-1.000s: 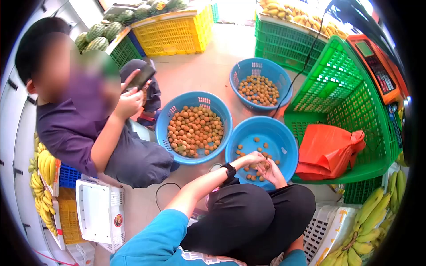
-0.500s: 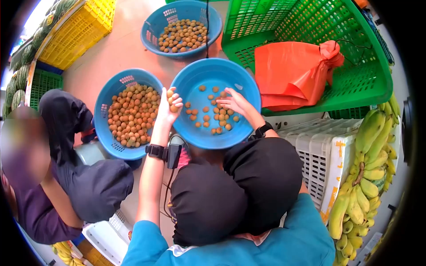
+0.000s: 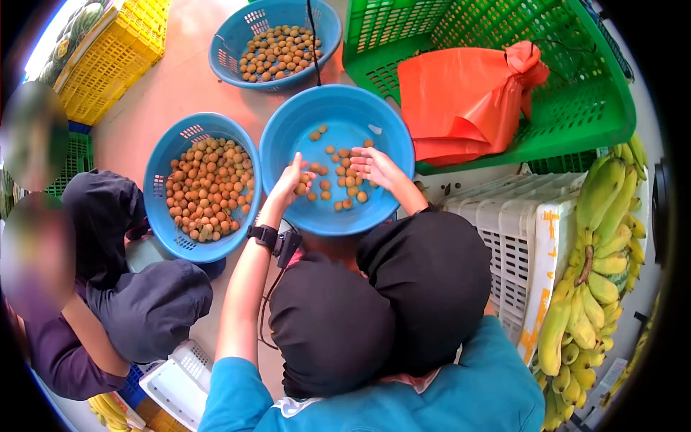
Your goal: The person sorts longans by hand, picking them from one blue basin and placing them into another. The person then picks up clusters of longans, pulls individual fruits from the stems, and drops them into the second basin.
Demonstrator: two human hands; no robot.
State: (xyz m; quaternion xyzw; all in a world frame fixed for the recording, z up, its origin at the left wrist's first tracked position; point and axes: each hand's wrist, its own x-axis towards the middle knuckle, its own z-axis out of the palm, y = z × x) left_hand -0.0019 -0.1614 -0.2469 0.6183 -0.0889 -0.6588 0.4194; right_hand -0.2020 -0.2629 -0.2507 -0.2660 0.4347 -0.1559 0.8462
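Note:
The blue basin (image 3: 277,119) in front of me holds scattered small round brown fruits that look like longans (image 3: 351,181). My left hand (image 3: 289,180) is over its left side, thumb up, with its fingers curled round a few longans; part of them is hidden. My right hand (image 3: 378,169) is at the right side, fingers spread and palm turned inward, close to the loose longans and holding none that I can see. To the left stands a blue perforated basket (image 3: 157,155) with a large heap of longans (image 3: 209,191).
Behind is another blue basket (image 3: 223,54) with longans. A green crate (image 3: 597,133) with a red plastic bag (image 3: 461,108) stands at the back right. A white crate (image 3: 504,248) and bananas (image 3: 590,317) are on the right. A person (image 3: 101,295) sits at the left.
My left hand has come down from the raised position between the two containers to the basin's left side. My right hand stays spread over the right side. The view has shifted slightly.

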